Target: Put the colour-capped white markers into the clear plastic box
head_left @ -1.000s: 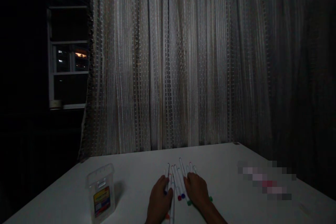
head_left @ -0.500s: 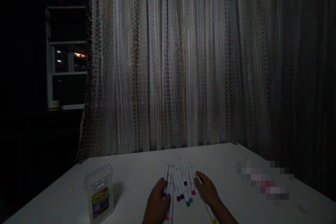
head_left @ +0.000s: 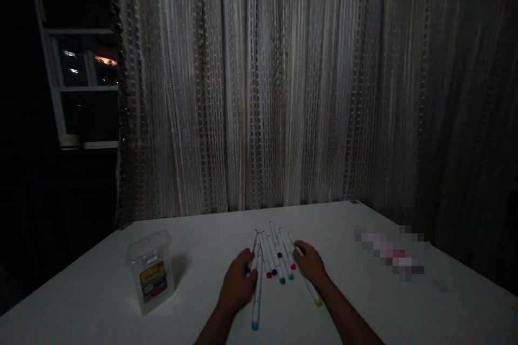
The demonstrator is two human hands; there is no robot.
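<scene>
A bunch of white markers (head_left: 267, 259) with coloured ends lies on the white table (head_left: 194, 275). My left hand (head_left: 238, 283) is at the bunch's left side, its fingers and thumb closed around markers there. One marker with a light blue end (head_left: 256, 302) sticks out toward me beside the thumb. At the right side, my right hand (head_left: 311, 263) has its fingers curled on a marker with a yellow end (head_left: 313, 292), which slants out under the palm. Red, dark blue, green, teal and pink ends show between the hands.
To the left stands an upright clear plastic box (head_left: 151, 275) with a coloured label. A blurred-out pinkish item (head_left: 390, 253) lies at the right. Behind the table hangs a striped curtain (head_left: 259, 91), with a dark window (head_left: 83, 62) at the left.
The view has tilted down and shifted slightly, so more of the near table shows. Both hands stay at the sides of the bunch; the light blue-ended marker is now seen in full.
</scene>
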